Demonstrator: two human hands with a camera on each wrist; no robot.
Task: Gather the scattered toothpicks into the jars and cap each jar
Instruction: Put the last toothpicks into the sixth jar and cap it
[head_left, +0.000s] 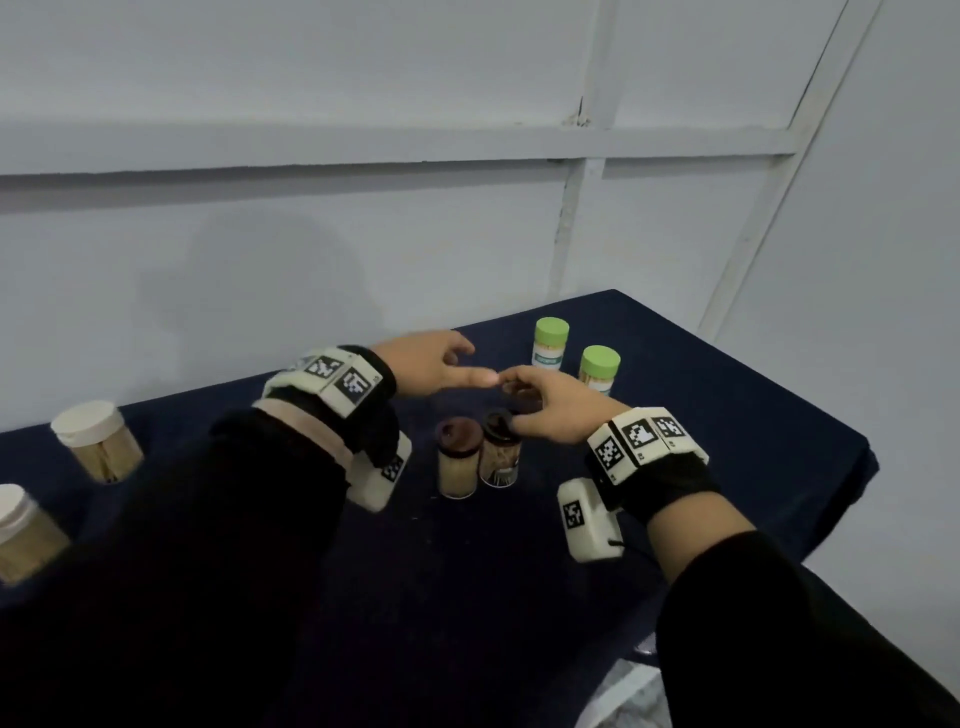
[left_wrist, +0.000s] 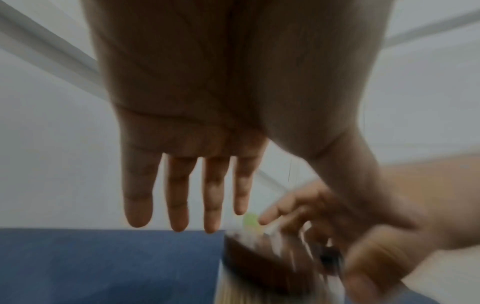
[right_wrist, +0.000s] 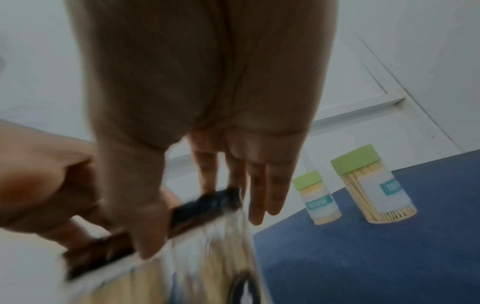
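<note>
- Right hand (head_left: 550, 405): thumb and fingers curled on the dark brown cap (right_wrist: 205, 205) of a toothpick jar, above two brown-capped jars (head_left: 478, 457) on the dark blue tablecloth (head_left: 727, 405).
- Left hand (head_left: 431, 364): fingers (left_wrist: 179, 197) straight and slightly spread, holding nothing, fingertip near the right hand.
- Green-capped jars (head_left: 571, 358): two, upright, full of toothpicks, far side of the table.
- White-capped jars (head_left: 93, 441): two, at the left edge, blurred.
- Loose toothpicks: cannot tell; none sharp enough to make out.
</note>
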